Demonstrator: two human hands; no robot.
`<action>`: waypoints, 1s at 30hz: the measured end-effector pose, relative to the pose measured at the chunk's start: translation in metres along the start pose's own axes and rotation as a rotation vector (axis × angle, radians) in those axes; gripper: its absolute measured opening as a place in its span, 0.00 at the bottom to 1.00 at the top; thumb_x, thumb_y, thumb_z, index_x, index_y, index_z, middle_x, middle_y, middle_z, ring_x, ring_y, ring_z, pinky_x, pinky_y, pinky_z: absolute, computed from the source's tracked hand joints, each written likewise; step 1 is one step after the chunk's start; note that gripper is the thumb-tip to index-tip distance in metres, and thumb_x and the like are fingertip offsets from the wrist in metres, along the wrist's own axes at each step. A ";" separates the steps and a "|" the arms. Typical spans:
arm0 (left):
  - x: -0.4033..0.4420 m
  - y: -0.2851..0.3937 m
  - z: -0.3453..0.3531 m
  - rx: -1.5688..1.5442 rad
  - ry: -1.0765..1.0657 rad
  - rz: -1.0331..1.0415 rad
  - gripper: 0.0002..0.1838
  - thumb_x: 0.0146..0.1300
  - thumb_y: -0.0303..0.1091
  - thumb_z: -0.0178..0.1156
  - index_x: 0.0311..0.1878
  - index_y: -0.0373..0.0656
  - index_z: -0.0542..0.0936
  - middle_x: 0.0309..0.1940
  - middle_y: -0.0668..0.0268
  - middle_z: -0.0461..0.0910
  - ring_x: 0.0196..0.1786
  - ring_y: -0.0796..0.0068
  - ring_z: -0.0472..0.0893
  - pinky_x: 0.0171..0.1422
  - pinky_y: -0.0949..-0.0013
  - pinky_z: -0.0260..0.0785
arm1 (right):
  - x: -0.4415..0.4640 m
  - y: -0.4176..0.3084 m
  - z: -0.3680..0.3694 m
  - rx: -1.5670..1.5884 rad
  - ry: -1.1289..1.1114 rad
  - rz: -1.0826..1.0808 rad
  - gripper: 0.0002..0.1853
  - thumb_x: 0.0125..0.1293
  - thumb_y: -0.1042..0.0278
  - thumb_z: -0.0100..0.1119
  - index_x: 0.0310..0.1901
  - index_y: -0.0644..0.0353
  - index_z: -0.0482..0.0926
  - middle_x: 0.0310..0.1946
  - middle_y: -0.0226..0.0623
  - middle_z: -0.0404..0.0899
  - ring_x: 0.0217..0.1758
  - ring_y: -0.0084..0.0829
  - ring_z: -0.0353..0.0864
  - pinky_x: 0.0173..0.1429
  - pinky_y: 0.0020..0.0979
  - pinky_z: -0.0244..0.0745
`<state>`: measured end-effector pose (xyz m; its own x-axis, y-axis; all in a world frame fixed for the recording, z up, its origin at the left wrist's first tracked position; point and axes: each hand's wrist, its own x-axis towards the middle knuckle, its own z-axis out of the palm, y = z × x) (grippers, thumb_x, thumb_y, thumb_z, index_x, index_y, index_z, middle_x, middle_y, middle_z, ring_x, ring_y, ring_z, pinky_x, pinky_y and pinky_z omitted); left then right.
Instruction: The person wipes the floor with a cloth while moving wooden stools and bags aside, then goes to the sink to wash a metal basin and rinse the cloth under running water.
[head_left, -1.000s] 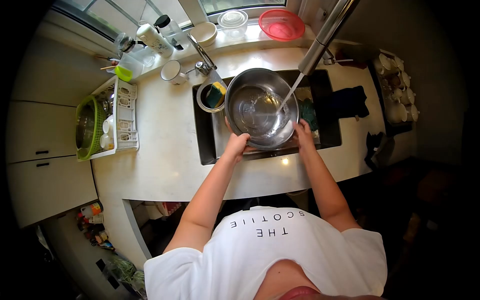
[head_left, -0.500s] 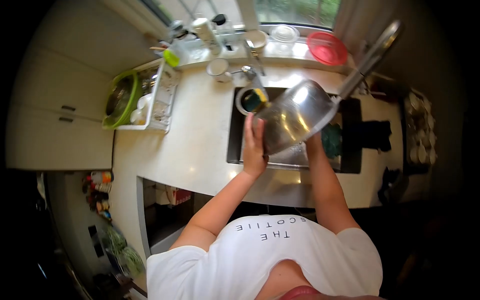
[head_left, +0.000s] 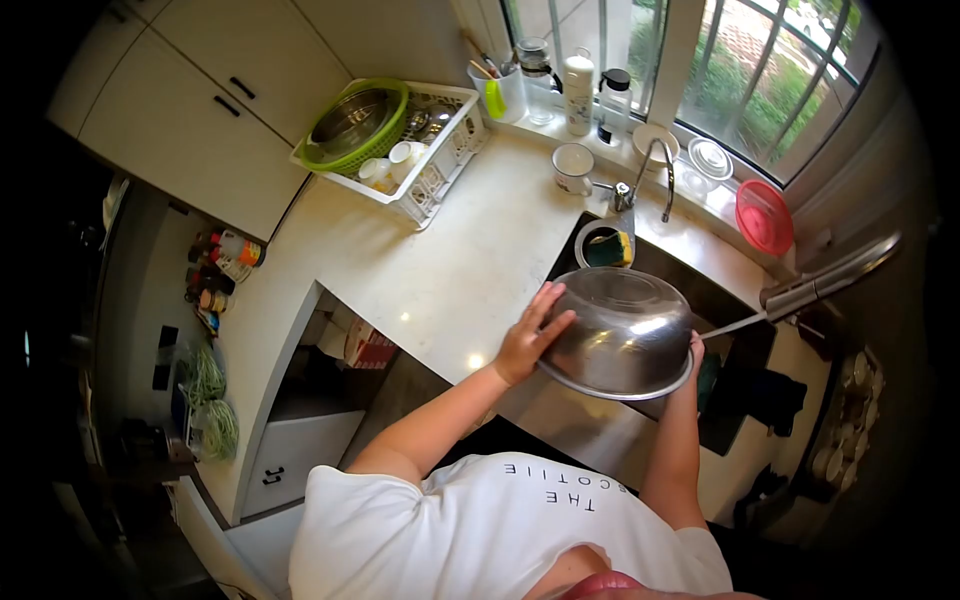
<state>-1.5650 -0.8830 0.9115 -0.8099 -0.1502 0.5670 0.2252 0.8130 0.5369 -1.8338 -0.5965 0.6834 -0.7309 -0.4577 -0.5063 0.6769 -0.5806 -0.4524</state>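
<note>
A shiny stainless steel basin (head_left: 620, 335) is held upside down over the near part of the sink, its rim tilted down towards me. My left hand (head_left: 530, 338) presses on its left side with fingers along the outer wall. On the right, my right hand (head_left: 697, 352) grips the rim, its fingers partly hidden behind the metal. A thick metal faucet (head_left: 830, 280) reaches in from the right, and a pale stream runs from its end to the basin's right side. Beyond the basin, a yellow and green sponge (head_left: 610, 250) rests in a small round holder in the sink corner.
On the left counter stands a white dish rack (head_left: 440, 165) with a green colander (head_left: 392, 112) and cups. A mug (head_left: 573, 168) sits near a thin curved tap (head_left: 668, 180). Bottles and a red lid (head_left: 763, 217) line the windowsill. Dark cloth (head_left: 765, 398) lies over the sink's right edge.
The basin has turned from steeply tilted to nearly bottom-up and come closer to my body. Both hands have stayed on it. My view has swung leftward, showing more cabinets and window.
</note>
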 end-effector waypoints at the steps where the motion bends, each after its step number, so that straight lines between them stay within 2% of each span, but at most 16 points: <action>1: -0.010 -0.006 -0.009 -0.025 0.044 -0.058 0.32 0.65 0.21 0.53 0.71 0.62 0.66 0.73 0.53 0.59 0.73 0.44 0.62 0.70 0.56 0.67 | 0.054 0.002 -0.066 0.005 -0.004 0.001 0.13 0.72 0.63 0.50 0.39 0.66 0.76 0.27 0.36 0.73 0.30 0.31 0.72 0.38 0.28 0.74; 3: -0.032 -0.016 -0.035 -0.050 0.101 -0.121 0.35 0.66 0.20 0.52 0.73 0.63 0.62 0.73 0.53 0.58 0.75 0.46 0.59 0.73 0.56 0.62 | 0.078 -0.007 -0.081 0.171 -0.057 0.153 0.12 0.73 0.64 0.47 0.36 0.59 0.78 0.21 0.33 0.70 0.23 0.32 0.70 0.31 0.32 0.72; 5: -0.037 -0.009 -0.068 -0.002 0.203 -0.170 0.39 0.63 0.14 0.50 0.76 0.57 0.57 0.74 0.53 0.56 0.74 0.49 0.61 0.73 0.58 0.62 | 0.032 -0.008 -0.007 0.042 0.385 -0.109 0.08 0.73 0.66 0.50 0.37 0.55 0.77 0.17 0.28 0.61 0.18 0.26 0.60 0.23 0.26 0.61; 9: -0.057 -0.015 -0.106 -0.011 0.506 -0.574 0.41 0.58 0.12 0.45 0.77 0.43 0.52 0.76 0.57 0.55 0.76 0.62 0.58 0.75 0.67 0.54 | 0.006 -0.001 0.006 0.038 0.145 -0.185 0.05 0.74 0.61 0.53 0.42 0.47 0.78 0.15 0.21 0.52 0.14 0.21 0.51 0.17 0.22 0.50; 10: -0.043 -0.019 -0.118 -0.046 0.668 -0.544 0.40 0.59 0.14 0.47 0.76 0.41 0.52 0.75 0.59 0.56 0.73 0.66 0.62 0.74 0.69 0.54 | -0.003 -0.010 0.014 0.248 0.147 -0.108 0.14 0.74 0.50 0.52 0.36 0.50 0.76 0.15 0.22 0.50 0.15 0.22 0.50 0.18 0.22 0.50; 11: -0.060 -0.055 -0.127 0.001 0.755 -0.634 0.39 0.60 0.16 0.49 0.76 0.39 0.52 0.73 0.59 0.59 0.69 0.65 0.67 0.73 0.68 0.56 | -0.007 -0.012 0.023 0.247 0.137 -0.106 0.14 0.74 0.50 0.52 0.36 0.50 0.76 0.15 0.22 0.50 0.15 0.22 0.50 0.18 0.22 0.50; 13: -0.038 -0.097 -0.157 -0.445 1.080 -0.898 0.33 0.59 0.18 0.51 0.70 0.38 0.60 0.67 0.60 0.66 0.63 0.66 0.72 0.70 0.66 0.61 | -0.011 -0.018 0.016 0.252 0.121 0.127 0.23 0.72 0.40 0.48 0.29 0.51 0.70 0.14 0.24 0.51 0.14 0.22 0.50 0.18 0.22 0.49; 15: 0.005 -0.151 -0.207 -0.646 1.324 -1.011 0.23 0.56 0.20 0.54 0.58 0.38 0.69 0.57 0.61 0.71 0.58 0.64 0.73 0.65 0.59 0.68 | -0.018 -0.020 0.001 0.297 0.122 0.122 0.24 0.73 0.40 0.47 0.27 0.51 0.67 0.15 0.24 0.53 0.15 0.21 0.52 0.19 0.23 0.51; 16: 0.019 -0.182 -0.234 -0.747 1.259 -0.866 0.18 0.55 0.21 0.55 0.50 0.38 0.70 0.50 0.61 0.71 0.53 0.61 0.74 0.56 0.51 0.74 | -0.019 -0.018 0.001 0.345 0.134 0.117 0.25 0.73 0.40 0.46 0.25 0.50 0.64 0.15 0.24 0.55 0.15 0.21 0.54 0.20 0.23 0.53; 19: 0.068 -0.312 -0.310 -1.076 1.253 -0.837 0.19 0.53 0.25 0.57 0.51 0.37 0.69 0.50 0.52 0.70 0.57 0.48 0.73 0.57 0.39 0.76 | -0.048 -0.016 0.037 0.254 0.309 0.075 0.24 0.74 0.45 0.47 0.21 0.48 0.64 0.16 0.23 0.58 0.17 0.21 0.57 0.24 0.25 0.60; 23: 0.135 -0.366 -0.353 -1.300 1.155 -0.967 0.24 0.56 0.32 0.58 0.55 0.32 0.69 0.59 0.38 0.65 0.66 0.25 0.59 0.48 0.48 0.85 | -0.056 -0.010 0.006 0.172 0.244 0.088 0.21 0.73 0.50 0.49 0.22 0.49 0.66 0.17 0.24 0.62 0.20 0.22 0.61 0.29 0.26 0.66; 25: 0.148 -0.404 -0.356 -1.240 1.123 -1.023 0.27 0.58 0.38 0.61 0.57 0.32 0.68 0.59 0.34 0.64 0.63 0.23 0.62 0.44 0.53 0.87 | -0.057 -0.010 -0.011 0.154 0.425 0.073 0.19 0.72 0.52 0.52 0.23 0.49 0.69 0.17 0.23 0.64 0.20 0.22 0.62 0.30 0.26 0.68; 26: 0.157 -0.413 -0.353 -1.213 1.129 -1.055 0.27 0.59 0.40 0.61 0.57 0.33 0.68 0.59 0.35 0.64 0.61 0.23 0.64 0.43 0.53 0.87 | -0.058 -0.010 -0.024 0.116 0.335 0.086 0.15 0.71 0.55 0.54 0.26 0.48 0.74 0.20 0.23 0.73 0.23 0.23 0.71 0.33 0.27 0.72; 27: 0.163 -0.429 -0.357 -1.180 1.134 -1.090 0.28 0.60 0.41 0.62 0.58 0.34 0.68 0.59 0.36 0.64 0.59 0.24 0.66 0.42 0.52 0.87 | -0.053 -0.010 -0.030 0.122 0.350 0.078 0.15 0.71 0.55 0.54 0.26 0.48 0.74 0.20 0.23 0.73 0.23 0.23 0.71 0.33 0.27 0.72; 29: 0.167 -0.453 -0.365 -1.041 1.107 -1.091 0.27 0.62 0.41 0.62 0.58 0.37 0.68 0.57 0.37 0.66 0.55 0.25 0.69 0.41 0.51 0.87 | -0.047 -0.005 -0.037 0.113 0.407 0.045 0.11 0.71 0.57 0.54 0.32 0.49 0.80 0.28 0.24 0.81 0.32 0.25 0.79 0.42 0.29 0.77; 30: 0.167 -0.459 -0.374 -1.090 1.103 -1.130 0.24 0.64 0.40 0.61 0.58 0.39 0.68 0.57 0.40 0.66 0.54 0.24 0.70 0.41 0.49 0.86 | -0.036 -0.003 -0.067 0.130 0.151 0.060 0.11 0.71 0.58 0.55 0.46 0.53 0.81 0.46 0.31 0.83 0.52 0.29 0.80 0.58 0.33 0.76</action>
<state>-1.6007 -1.4914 0.9930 -0.2477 -0.8715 -0.4233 0.4646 -0.4902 0.7374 -1.8033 -0.5335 0.6538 -0.6619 -0.3934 -0.6381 0.6946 -0.6421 -0.3246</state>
